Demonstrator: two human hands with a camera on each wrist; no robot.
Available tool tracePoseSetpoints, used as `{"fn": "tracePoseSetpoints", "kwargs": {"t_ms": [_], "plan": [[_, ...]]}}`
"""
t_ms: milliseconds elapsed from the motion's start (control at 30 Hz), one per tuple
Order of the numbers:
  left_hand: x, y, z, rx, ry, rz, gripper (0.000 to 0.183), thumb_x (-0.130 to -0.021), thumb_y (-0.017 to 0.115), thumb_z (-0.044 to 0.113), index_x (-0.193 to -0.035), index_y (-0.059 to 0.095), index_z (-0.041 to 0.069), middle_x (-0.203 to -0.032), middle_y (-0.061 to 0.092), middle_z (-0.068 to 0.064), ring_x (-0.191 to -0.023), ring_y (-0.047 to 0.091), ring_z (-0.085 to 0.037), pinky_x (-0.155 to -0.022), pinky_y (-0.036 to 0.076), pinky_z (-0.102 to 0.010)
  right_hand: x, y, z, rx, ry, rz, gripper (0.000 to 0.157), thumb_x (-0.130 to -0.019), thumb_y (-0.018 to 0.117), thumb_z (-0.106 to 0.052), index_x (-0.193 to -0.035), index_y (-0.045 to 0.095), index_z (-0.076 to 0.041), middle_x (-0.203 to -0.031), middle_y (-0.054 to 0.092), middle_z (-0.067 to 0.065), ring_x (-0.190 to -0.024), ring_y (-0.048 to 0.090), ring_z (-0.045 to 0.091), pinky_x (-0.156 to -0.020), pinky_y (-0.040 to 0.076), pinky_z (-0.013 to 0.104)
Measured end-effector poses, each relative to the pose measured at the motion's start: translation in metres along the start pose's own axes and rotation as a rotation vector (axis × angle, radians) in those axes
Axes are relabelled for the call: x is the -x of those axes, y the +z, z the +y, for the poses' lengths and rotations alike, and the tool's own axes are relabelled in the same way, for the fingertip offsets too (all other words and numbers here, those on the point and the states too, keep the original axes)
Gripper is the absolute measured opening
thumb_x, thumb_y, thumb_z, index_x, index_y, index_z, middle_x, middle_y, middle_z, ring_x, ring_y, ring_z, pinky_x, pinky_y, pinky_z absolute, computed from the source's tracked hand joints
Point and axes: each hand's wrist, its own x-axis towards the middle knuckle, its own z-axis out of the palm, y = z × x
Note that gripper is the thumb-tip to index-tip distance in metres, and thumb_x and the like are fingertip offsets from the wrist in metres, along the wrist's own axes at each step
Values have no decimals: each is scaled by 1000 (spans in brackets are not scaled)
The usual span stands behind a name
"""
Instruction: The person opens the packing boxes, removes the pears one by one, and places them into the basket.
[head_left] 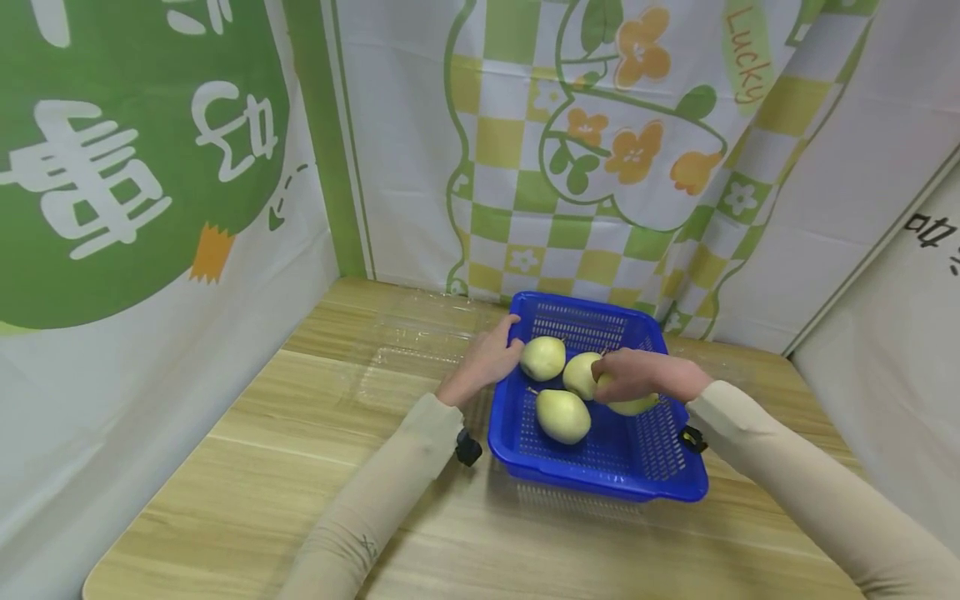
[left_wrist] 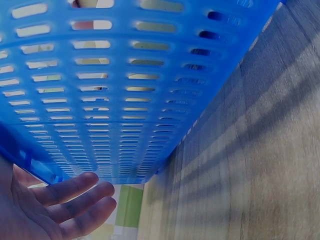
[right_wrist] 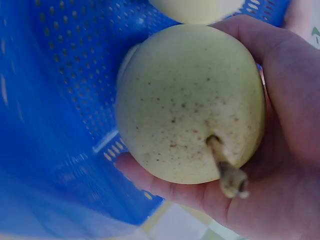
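Note:
A blue plastic basket with slotted walls holds several pale yellow-green pears, among them one pear lying at the front and another pear at the back left. My right hand grips a pear inside the basket's right part, fingers curled round it, its brown stem pointing toward the wrist camera. On the left side, my left hand holds the basket's rim between thumb and forefinger. Its other fingers hang loosely beside the outer wall in the left wrist view.
Clear plastic trays lie on the wooden table left of the basket, toward the back. A printed curtain hangs right behind the basket, and white cloth walls close in both sides.

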Motion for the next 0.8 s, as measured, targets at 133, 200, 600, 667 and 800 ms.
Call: {"fn": "tracePoseSetpoints", "kwargs": {"t_ms": [133, 200, 600, 667, 800], "plan": [[0, 1, 0, 7, 5, -2, 51, -92, 38, 29, -141, 35, 16, -84, 61, -12, -60, 50, -18, -61, 45, -34, -3, 6, -2, -19, -18, -39, 28, -79, 59, -31, -102, 64, -15, -91, 60, -3, -78, 53, 14, -66, 44, 30], [0, 1, 0, 22, 4, -10, 51, -92, 38, 28, -142, 34, 16, -72, 56, -10, -52, 46, -18, -56, 44, -34, -4, 8, -3, -15, -29, -42, 27, -80, 60, -32, -100, 64, -16, -90, 59, -4, -76, 52, 13, -65, 43, 29], [-2, 0, 0, 17, 4, -8, 51, -92, 40, 26, -142, 34, 15, -70, 52, -9, -50, 47, -17, -51, 42, -31, -13, 10, -7, 38, -21, -51, 11, -79, 59, -30, -81, 56, -19, -70, 51, -5, -62, 44, 11, -54, 35, 26], [-1, 0, 0, 19, 2, -14, 51, -93, 39, 27, -142, 34, 15, -71, 53, -8, -51, 48, -17, -52, 42, -31, -15, 11, -6, 37, -20, -54, 13, -80, 59, -30, -83, 58, -19, -71, 52, -5, -61, 44, 11, -53, 36, 27], [0, 0, 0, 22, 0, -18, 51, -93, 39, 28, -142, 34, 15, -72, 53, -9, -51, 49, -17, -52, 43, -31, -17, 13, -5, 30, -2, -60, 23, -81, 59, -33, -96, 62, -15, -84, 59, -3, -68, 49, 13, -58, 40, 28]]}}
